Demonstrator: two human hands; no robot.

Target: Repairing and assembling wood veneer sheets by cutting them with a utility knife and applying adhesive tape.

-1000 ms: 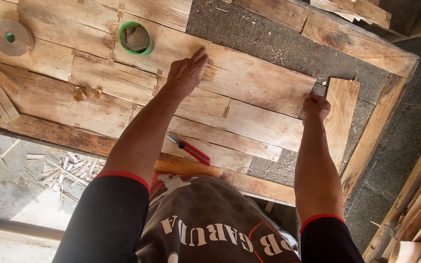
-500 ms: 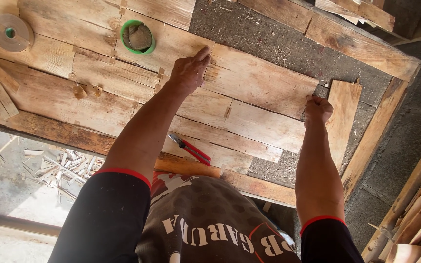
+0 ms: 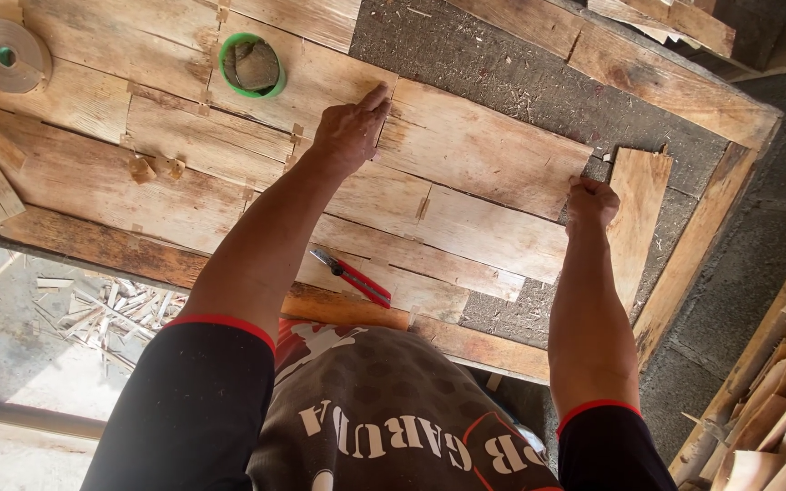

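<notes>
His left hand [image 3: 349, 135] lies flat, fingers together, on the wooden sheet [image 3: 479, 150], its length running rightward to the right hand [image 3: 590, 202] pinching its end.

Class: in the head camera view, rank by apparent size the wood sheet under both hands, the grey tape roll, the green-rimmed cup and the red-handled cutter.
1. Wood sheet, by far the largest.
2. Grey tape roll.
3. Green-rimmed cup, close to the roll; unsure.
4. Red-handled cutter, long but slimmest.
</notes>
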